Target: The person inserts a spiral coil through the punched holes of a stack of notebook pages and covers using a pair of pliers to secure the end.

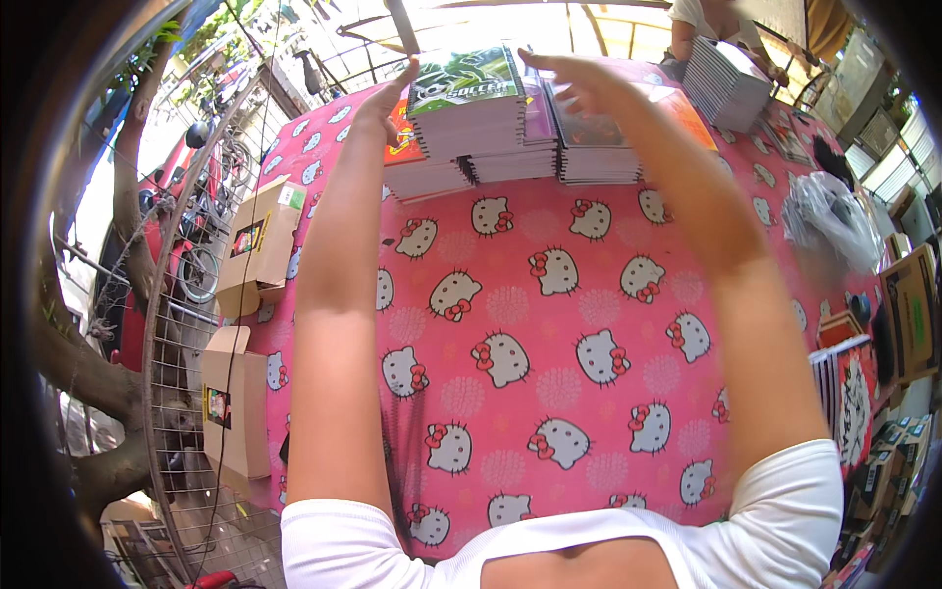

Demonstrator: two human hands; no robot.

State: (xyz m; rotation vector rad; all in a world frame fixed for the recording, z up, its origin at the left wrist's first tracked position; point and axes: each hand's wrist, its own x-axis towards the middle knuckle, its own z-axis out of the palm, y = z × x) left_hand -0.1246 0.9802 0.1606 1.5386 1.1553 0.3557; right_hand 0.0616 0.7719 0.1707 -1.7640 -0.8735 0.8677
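Note:
A tall stack of spiral notebooks with a green soccer-themed cover stands at the far side of the pink table, on top of lower stacks. My left hand is at the left edge of this stack, its thumb pointing up by the cover's corner; I cannot tell whether it presses on the side. Just off the right edge, my right hand has its fingers apart and nothing in it. Orange-covered notebooks show beside my left hand. Under my right hand lies a dark-covered notebook stack.
A pink cartoon-cat tablecloth covers the table. Cardboard boxes line the left edge by a wire fence. At the far right, a person is beside another notebook stack. A clear plastic bag and more notebooks lie along the right.

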